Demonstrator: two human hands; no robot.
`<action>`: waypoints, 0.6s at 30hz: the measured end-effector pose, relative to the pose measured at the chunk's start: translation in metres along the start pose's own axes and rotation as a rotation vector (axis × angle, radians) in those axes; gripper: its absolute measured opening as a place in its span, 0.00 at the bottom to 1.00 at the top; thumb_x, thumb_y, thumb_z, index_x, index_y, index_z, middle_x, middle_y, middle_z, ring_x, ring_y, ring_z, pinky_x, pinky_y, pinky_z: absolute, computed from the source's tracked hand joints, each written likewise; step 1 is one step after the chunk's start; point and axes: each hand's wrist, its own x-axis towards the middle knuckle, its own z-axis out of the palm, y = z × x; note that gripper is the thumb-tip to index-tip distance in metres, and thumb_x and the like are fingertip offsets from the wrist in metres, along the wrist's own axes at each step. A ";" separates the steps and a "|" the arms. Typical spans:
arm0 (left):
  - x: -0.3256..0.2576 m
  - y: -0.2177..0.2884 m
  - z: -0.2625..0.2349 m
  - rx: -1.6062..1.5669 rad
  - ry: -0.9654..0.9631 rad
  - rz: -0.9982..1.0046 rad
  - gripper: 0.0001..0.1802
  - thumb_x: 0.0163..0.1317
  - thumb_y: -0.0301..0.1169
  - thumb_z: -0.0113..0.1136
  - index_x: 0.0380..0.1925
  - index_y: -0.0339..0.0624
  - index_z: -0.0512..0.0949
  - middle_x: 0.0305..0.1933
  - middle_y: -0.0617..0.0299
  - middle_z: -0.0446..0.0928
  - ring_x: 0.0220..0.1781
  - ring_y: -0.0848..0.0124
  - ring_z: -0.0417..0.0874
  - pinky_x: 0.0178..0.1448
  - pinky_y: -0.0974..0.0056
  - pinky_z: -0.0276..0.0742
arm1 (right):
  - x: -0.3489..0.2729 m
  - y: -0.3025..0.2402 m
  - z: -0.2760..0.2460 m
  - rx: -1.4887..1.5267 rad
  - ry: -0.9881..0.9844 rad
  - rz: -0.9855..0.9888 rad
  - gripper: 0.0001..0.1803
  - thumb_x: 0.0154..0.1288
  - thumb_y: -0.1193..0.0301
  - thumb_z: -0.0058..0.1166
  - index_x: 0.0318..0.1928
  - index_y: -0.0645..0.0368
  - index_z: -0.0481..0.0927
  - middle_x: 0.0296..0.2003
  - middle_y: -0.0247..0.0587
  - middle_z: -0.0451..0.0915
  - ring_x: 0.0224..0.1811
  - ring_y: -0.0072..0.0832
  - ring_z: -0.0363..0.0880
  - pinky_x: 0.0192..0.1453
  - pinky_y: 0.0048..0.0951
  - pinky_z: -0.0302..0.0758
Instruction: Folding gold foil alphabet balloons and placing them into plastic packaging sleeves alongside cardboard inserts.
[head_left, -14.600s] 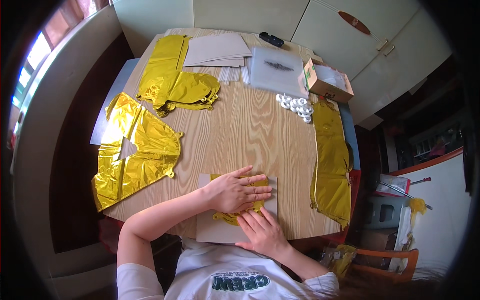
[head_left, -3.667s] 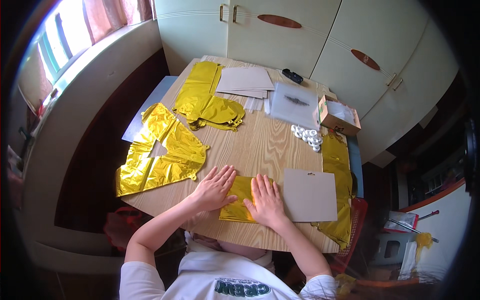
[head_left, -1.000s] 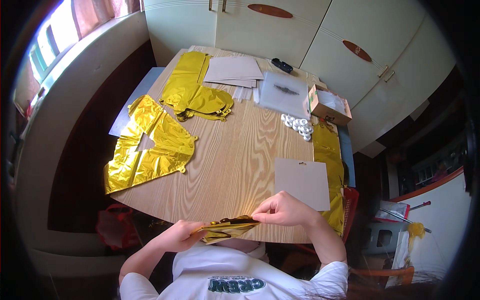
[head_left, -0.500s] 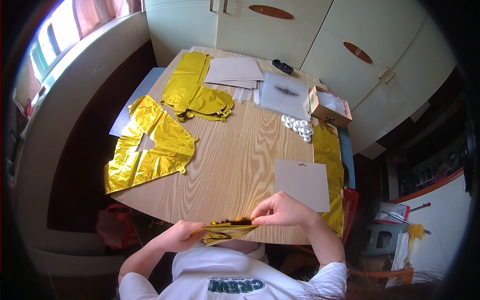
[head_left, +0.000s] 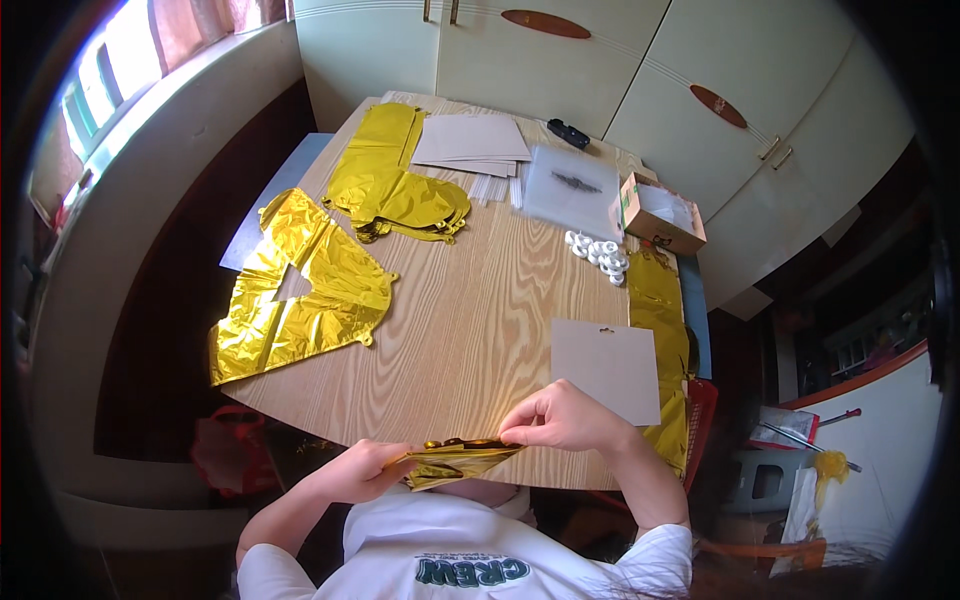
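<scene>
At the table's near edge I hold a folded gold foil balloon point(head_left: 462, 463) between both hands. My left hand point(head_left: 370, 472) is closed on its left end, and the fingers of my right hand point(head_left: 560, 420) pinch its upper right corner. Darker folds show along the balloon's top edge. A grey-beige card point(head_left: 606, 372) with a small hanging slot lies just beyond my right hand. To the left, a flat gold foil balloon point(head_left: 330, 285) with an opening in its middle lies spread on the table. Behind it rests a stack of gold foil balloons point(head_left: 390, 185).
Grey-beige cards point(head_left: 470, 142) lie at the back beside white straws point(head_left: 490, 190) and clear plastic bags point(head_left: 572, 190). White ribbon rolls point(head_left: 598, 254) sit near a cardboard box point(head_left: 660, 212). More gold foil point(head_left: 655, 300) runs along the right edge. A black object point(head_left: 568, 132) lies at the far edge.
My right hand has shifted very slightly to the left and up, with the balloon still in it. The things on the table have not moved.
</scene>
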 end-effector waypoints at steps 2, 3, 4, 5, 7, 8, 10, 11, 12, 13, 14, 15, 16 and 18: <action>0.001 0.003 0.000 -0.005 0.006 -0.001 0.06 0.69 0.26 0.54 0.44 0.38 0.75 0.26 0.46 0.77 0.27 0.48 0.80 0.32 0.54 0.75 | 0.000 0.001 0.001 -0.002 0.010 -0.007 0.10 0.62 0.67 0.65 0.40 0.59 0.89 0.26 0.33 0.86 0.26 0.14 0.79 0.31 0.19 0.73; 0.001 0.003 0.000 -0.009 0.008 0.004 0.06 0.69 0.26 0.54 0.44 0.38 0.75 0.26 0.46 0.77 0.27 0.48 0.80 0.32 0.54 0.75 | 0.000 0.002 0.002 -0.003 0.015 -0.011 0.10 0.62 0.67 0.65 0.39 0.59 0.89 0.26 0.33 0.86 0.26 0.14 0.79 0.31 0.19 0.73; 0.001 0.003 0.000 -0.014 0.009 0.008 0.06 0.69 0.26 0.54 0.44 0.38 0.75 0.26 0.46 0.77 0.27 0.48 0.80 0.32 0.54 0.75 | 0.000 0.002 0.003 -0.008 0.018 -0.013 0.09 0.61 0.67 0.65 0.38 0.59 0.89 0.26 0.33 0.86 0.26 0.15 0.79 0.31 0.20 0.73; 0.001 0.002 0.000 -0.019 0.011 0.012 0.06 0.69 0.26 0.54 0.44 0.38 0.76 0.26 0.46 0.77 0.27 0.47 0.80 0.32 0.53 0.75 | 0.000 0.003 0.004 -0.013 0.021 -0.015 0.09 0.61 0.67 0.65 0.38 0.59 0.88 0.26 0.33 0.86 0.26 0.15 0.79 0.32 0.20 0.73; 0.001 0.001 0.001 -0.016 0.009 0.016 0.06 0.69 0.26 0.54 0.43 0.38 0.76 0.26 0.46 0.77 0.27 0.47 0.80 0.32 0.54 0.75 | 0.000 0.003 0.006 -0.010 0.037 -0.023 0.09 0.60 0.67 0.66 0.36 0.59 0.88 0.26 0.33 0.85 0.27 0.16 0.79 0.32 0.21 0.73; 0.001 0.001 0.001 -0.014 0.009 0.017 0.06 0.69 0.26 0.54 0.43 0.38 0.76 0.26 0.46 0.77 0.27 0.47 0.80 0.32 0.54 0.75 | 0.000 0.003 0.008 -0.002 0.050 -0.029 0.08 0.60 0.67 0.66 0.35 0.59 0.87 0.26 0.33 0.85 0.27 0.17 0.79 0.32 0.21 0.73; 0.002 0.000 0.001 -0.008 0.008 0.021 0.06 0.69 0.26 0.54 0.44 0.38 0.76 0.27 0.46 0.77 0.27 0.48 0.80 0.32 0.54 0.75 | 0.000 0.003 0.009 0.007 0.052 -0.029 0.09 0.59 0.68 0.65 0.35 0.60 0.86 0.27 0.34 0.84 0.28 0.19 0.80 0.34 0.23 0.74; 0.002 0.000 0.001 -0.005 0.009 0.022 0.07 0.69 0.26 0.54 0.44 0.37 0.76 0.27 0.46 0.77 0.28 0.48 0.80 0.32 0.54 0.75 | 0.000 0.003 0.009 0.007 0.041 -0.024 0.09 0.59 0.68 0.64 0.35 0.61 0.85 0.27 0.35 0.84 0.29 0.20 0.81 0.36 0.24 0.76; 0.002 -0.001 0.002 -0.009 0.027 0.043 0.08 0.70 0.27 0.54 0.45 0.38 0.77 0.25 0.48 0.77 0.25 0.52 0.79 0.31 0.56 0.75 | 0.000 0.002 0.009 0.007 0.029 -0.019 0.09 0.59 0.68 0.64 0.36 0.62 0.84 0.28 0.37 0.84 0.30 0.22 0.82 0.38 0.25 0.77; 0.002 -0.002 0.003 -0.014 0.045 0.063 0.09 0.70 0.29 0.53 0.47 0.39 0.77 0.24 0.51 0.76 0.22 0.56 0.78 0.29 0.58 0.74 | 0.001 0.003 0.008 0.003 0.022 -0.017 0.09 0.59 0.69 0.64 0.36 0.61 0.84 0.28 0.37 0.84 0.30 0.22 0.82 0.38 0.25 0.77; 0.003 -0.002 0.004 -0.019 0.062 0.084 0.10 0.71 0.30 0.53 0.48 0.39 0.78 0.22 0.53 0.76 0.20 0.60 0.77 0.27 0.61 0.74 | 0.001 0.003 0.009 -0.001 0.016 -0.015 0.09 0.59 0.69 0.63 0.36 0.61 0.84 0.28 0.37 0.84 0.30 0.22 0.82 0.38 0.25 0.77; 0.003 -0.003 0.005 -0.021 0.063 0.086 0.10 0.71 0.30 0.53 0.48 0.39 0.78 0.22 0.53 0.76 0.19 0.60 0.77 0.27 0.61 0.74 | 0.002 0.004 0.009 -0.005 0.009 -0.012 0.08 0.58 0.69 0.63 0.36 0.61 0.83 0.28 0.37 0.84 0.30 0.22 0.82 0.37 0.25 0.77; 0.004 -0.003 0.005 -0.023 0.064 0.088 0.11 0.71 0.30 0.53 0.48 0.40 0.78 0.22 0.53 0.76 0.19 0.60 0.77 0.27 0.61 0.74 | 0.002 0.005 0.009 0.003 0.003 -0.009 0.09 0.58 0.70 0.63 0.36 0.61 0.84 0.28 0.37 0.84 0.30 0.22 0.82 0.38 0.25 0.77; 0.003 -0.003 0.006 -0.022 0.066 0.093 0.11 0.71 0.31 0.53 0.48 0.40 0.78 0.22 0.54 0.75 0.19 0.61 0.77 0.27 0.61 0.74 | 0.003 0.005 0.009 0.013 -0.006 -0.004 0.09 0.58 0.70 0.64 0.37 0.61 0.84 0.28 0.37 0.84 0.31 0.22 0.82 0.38 0.25 0.77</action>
